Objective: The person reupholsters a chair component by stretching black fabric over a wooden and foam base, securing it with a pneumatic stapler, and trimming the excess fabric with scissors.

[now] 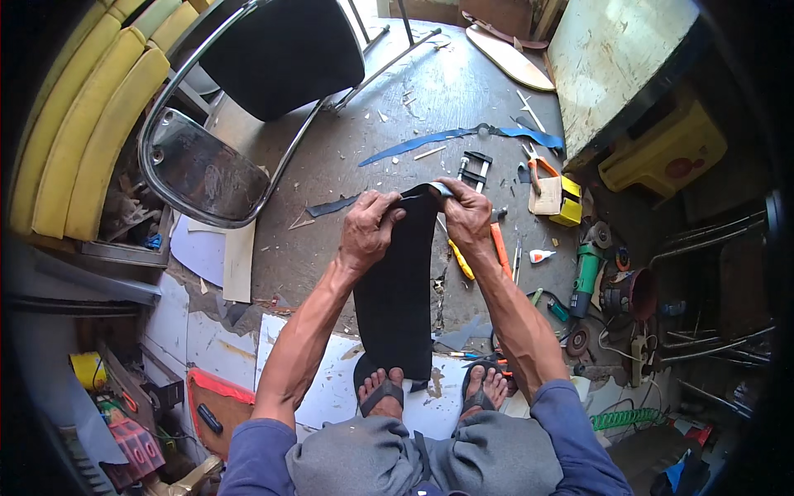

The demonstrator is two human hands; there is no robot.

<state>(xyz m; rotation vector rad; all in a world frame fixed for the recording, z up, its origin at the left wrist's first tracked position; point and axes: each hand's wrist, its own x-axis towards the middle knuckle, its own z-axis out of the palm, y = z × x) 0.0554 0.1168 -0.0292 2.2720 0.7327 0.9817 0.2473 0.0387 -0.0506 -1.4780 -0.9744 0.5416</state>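
A long strip of black fabric (397,289) hangs between my two hands and reaches down to my sandalled feet. At its top left corner my left hand (370,227) is closed with the edge pinched in the fingers. My right hand (465,213) grips the other top corner, where a paler underside is folded over. The top edge sags slightly between the hands. Below my right hand, beside the forearm, lie a yellow-handled tool (461,259) and an orange-handled tool (500,248) on the floor.
A metal-framed chair (281,58) with black upholstery lies at upper left, beside stacked yellow cushions (116,132). Blue strips (422,145), a clamp (475,168), pliers (533,169), a yellow box (569,202), a glue bottle (541,256) and a green angle grinder (587,273) are ahead and right.
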